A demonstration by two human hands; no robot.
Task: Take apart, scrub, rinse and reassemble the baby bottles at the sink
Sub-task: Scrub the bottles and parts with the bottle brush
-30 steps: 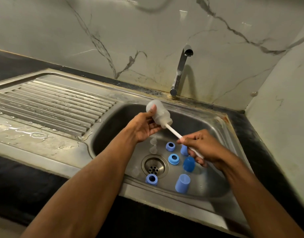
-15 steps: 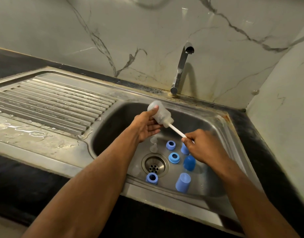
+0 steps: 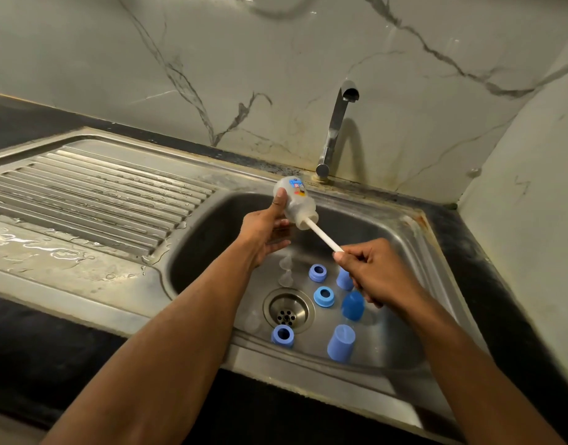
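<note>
My left hand (image 3: 264, 232) grips a small clear baby bottle (image 3: 297, 202) over the sink, its mouth tilted down to the right. A white brush handle (image 3: 322, 235) sticks out of the bottle's mouth, and my right hand (image 3: 374, 272) pinches its outer end; the brush head is hidden inside. On the sink floor lie three blue screw rings (image 3: 318, 273) (image 3: 323, 296) (image 3: 282, 336), three blue caps (image 3: 340, 342) (image 3: 352, 305) (image 3: 343, 279), and clear teats (image 3: 285, 268).
The steel sink basin (image 3: 404, 252) has a round drain (image 3: 288, 310) near its front. A tap (image 3: 335, 126) rises at the back, with no water running. A wet ribbed draining board (image 3: 93, 194) lies to the left. Marble walls close the back and right.
The bottle has turned in my left hand so its printed label now faces up. My right hand has shifted slightly on the brush handle, with more of the handle showing than half a second ago.
</note>
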